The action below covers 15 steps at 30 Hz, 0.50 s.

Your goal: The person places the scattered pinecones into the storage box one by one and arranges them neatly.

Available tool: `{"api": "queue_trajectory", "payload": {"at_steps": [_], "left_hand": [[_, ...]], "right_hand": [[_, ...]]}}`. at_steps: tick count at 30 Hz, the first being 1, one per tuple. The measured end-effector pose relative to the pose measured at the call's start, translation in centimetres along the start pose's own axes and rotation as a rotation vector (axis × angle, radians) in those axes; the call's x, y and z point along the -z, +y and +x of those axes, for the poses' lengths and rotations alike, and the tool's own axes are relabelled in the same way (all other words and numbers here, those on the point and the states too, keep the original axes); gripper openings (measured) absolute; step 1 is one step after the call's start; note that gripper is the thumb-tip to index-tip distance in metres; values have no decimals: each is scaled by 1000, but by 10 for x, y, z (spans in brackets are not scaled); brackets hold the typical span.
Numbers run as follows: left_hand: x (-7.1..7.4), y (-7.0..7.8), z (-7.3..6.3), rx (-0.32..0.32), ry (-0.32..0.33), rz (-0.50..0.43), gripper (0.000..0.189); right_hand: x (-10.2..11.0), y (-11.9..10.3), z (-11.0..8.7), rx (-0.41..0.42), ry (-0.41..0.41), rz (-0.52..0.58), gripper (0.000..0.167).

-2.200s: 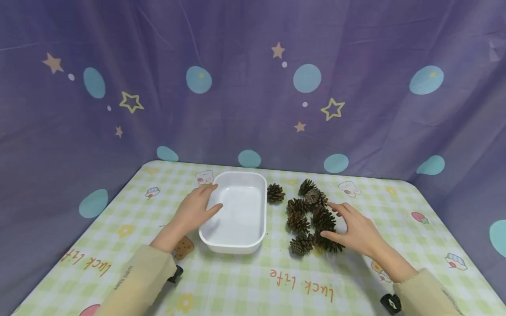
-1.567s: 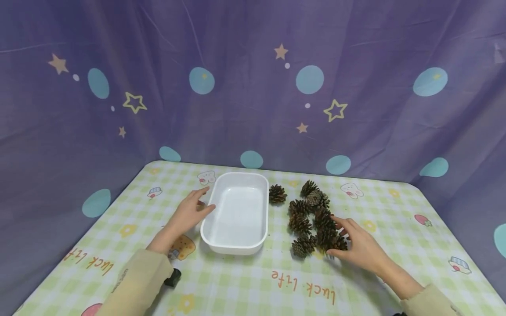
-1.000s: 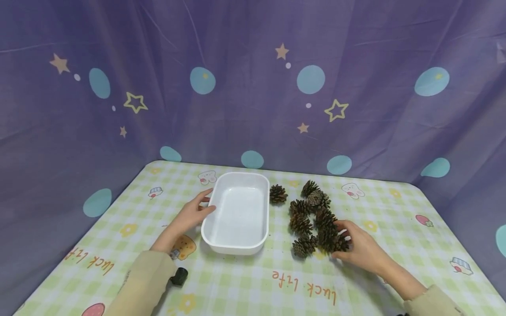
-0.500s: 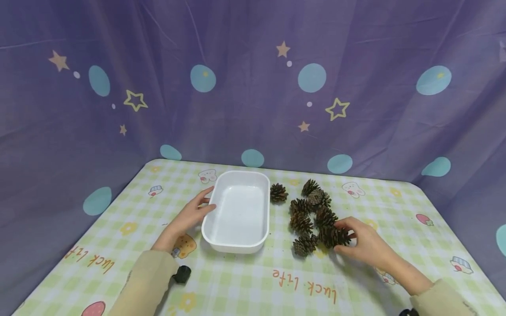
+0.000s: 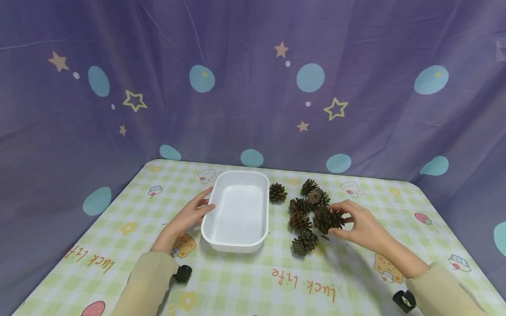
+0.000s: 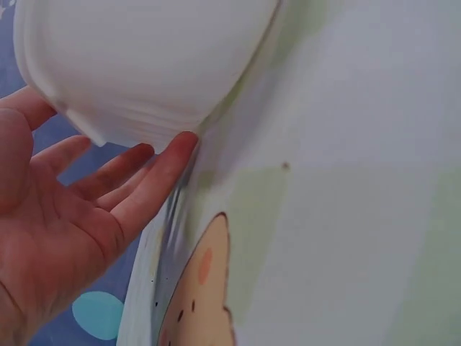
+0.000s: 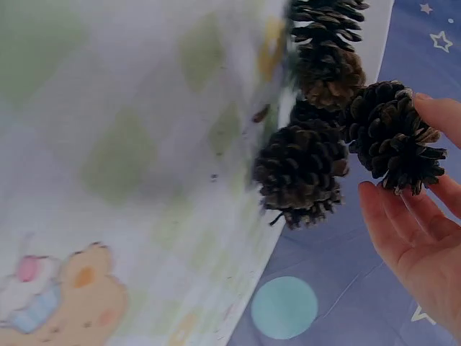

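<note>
My right hand holds a brown pine cone between thumb and fingertips, raised at the right side of a cluster of pine cones. In the right wrist view, another pine cone lies close beside the held one. At the left side of a white rectangular dish, my left hand has its thumb at the rim and its fingers against the outer wall. The left wrist view shows the left hand's fingertips touching the dish from outside. Nothing lies in the dish.
A single pine cone sits just right of the dish, apart from the cluster. A green-and-white checked tablecloth covers the table. Behind it hangs a purple curtain. Small dark bits lie on the cloth near the cones.
My right hand has taken hold of a pine cone at the cluster's near right end and lifted it slightly away from me. My left hand has shifted from over the rim to gripping the dish's side.
</note>
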<state>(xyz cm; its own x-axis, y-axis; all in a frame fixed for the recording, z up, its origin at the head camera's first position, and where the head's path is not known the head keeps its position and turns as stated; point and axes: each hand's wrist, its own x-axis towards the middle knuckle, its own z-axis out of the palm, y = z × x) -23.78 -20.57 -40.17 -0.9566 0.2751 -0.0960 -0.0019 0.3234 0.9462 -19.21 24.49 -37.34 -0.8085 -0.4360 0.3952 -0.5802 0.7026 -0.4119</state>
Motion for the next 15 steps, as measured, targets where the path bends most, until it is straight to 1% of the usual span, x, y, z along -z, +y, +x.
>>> {"api": "queue_trajectory", "payload": {"at_steps": [3, 5, 10, 15], "left_hand": [[3, -10, 4, -9, -16, -7, 65], [4, -12, 5, -9, -20, -5, 65], [4, -13, 4, -7, -26, -19, 65], [4, -13, 4, 8, -30, -47, 64]], "right_hand": [[0, -4, 9, 7, 12, 10, 51], [0, -7, 16, -5, 8, 18, 50], [-4, -13, 31, -35, -29, 34, 50], [-7, -19, 44, -31, -44, 32, 49]]}}
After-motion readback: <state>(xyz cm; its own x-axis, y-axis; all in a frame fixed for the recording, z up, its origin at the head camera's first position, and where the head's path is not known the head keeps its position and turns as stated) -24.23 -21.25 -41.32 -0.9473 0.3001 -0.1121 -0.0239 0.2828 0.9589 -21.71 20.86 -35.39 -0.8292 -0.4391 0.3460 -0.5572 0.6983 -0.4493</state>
